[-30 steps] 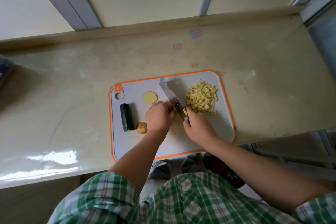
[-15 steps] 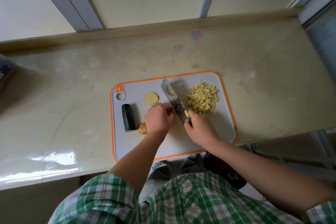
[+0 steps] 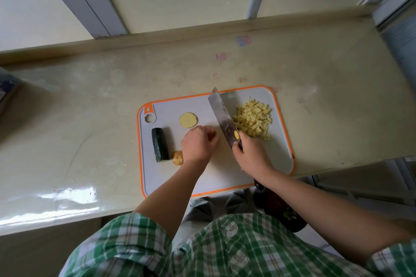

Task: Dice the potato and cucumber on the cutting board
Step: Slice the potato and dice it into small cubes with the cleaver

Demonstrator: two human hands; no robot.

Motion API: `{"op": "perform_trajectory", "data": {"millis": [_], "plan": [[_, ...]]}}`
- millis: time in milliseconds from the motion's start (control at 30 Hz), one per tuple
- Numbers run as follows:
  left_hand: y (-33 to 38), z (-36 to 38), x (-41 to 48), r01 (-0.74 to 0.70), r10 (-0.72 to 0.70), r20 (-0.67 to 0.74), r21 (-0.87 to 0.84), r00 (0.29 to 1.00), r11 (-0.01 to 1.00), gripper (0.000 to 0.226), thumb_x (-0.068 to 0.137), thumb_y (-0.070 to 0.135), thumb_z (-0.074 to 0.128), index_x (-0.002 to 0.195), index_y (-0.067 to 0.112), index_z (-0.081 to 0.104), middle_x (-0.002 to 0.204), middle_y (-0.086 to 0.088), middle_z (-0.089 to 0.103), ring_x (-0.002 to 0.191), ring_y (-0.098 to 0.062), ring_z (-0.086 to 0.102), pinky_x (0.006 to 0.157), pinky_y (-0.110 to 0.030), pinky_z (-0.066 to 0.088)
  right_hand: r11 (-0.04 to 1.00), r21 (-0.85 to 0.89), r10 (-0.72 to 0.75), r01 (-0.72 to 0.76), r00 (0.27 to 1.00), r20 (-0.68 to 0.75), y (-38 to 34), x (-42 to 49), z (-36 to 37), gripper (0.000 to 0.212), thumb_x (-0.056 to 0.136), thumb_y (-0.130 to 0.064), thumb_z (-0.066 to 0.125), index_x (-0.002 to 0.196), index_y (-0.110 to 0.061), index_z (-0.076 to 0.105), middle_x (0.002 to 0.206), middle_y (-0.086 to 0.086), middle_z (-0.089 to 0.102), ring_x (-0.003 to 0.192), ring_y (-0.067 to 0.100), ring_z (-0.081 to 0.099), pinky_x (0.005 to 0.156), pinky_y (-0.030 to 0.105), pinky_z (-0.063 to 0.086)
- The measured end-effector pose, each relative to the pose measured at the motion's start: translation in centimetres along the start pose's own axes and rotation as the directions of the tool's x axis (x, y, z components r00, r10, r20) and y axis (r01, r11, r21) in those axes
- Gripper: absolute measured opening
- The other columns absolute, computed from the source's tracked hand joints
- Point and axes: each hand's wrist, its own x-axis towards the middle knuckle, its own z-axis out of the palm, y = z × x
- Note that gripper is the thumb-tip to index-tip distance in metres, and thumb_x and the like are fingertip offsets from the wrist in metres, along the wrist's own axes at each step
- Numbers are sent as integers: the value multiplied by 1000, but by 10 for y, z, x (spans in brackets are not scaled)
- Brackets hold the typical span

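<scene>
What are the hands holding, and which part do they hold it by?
The right hand grips the knife by its handle, right behind the blade. The left hand curls on the board; whether it holds anything cannot be told.

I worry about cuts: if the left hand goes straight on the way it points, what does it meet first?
Most likely the knife, which the right hand holds slanted just ahead of the left hand; its height is unclear.

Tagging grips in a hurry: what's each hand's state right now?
Left hand: fingers curled on the cutting board; whether they hold anything cannot be told.
Right hand: closed on the knife handle.
</scene>
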Motion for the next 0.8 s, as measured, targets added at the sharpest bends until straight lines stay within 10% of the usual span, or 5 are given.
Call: {"op": "perform_trajectory", "data": {"millis": [333, 800], "plan": [[-25, -19, 5, 124, -112, -184, 53, 977, 991, 30, 85, 10, 57, 116, 8, 56, 113, -11, 53, 106, -27, 46, 77, -33, 42, 990, 122, 61, -76, 991, 118, -9, -14, 8, 12, 93, -15, 43, 89, -5, 46, 60, 15, 57, 40, 24, 57, 43, 45, 51], [-39, -36, 36, -114, 99, 82, 201, 992, 973, 48, 85, 19, 68, 131, 14, 53, 124, -8, 48, 112, -26, 44, 92, -34, 44, 986, 138, 80, -92, 993, 91, 3, -9, -5, 12, 93, -16, 43, 91, -5, 49, 64, 22, 57, 41, 27, 57, 39, 43, 51]]}}
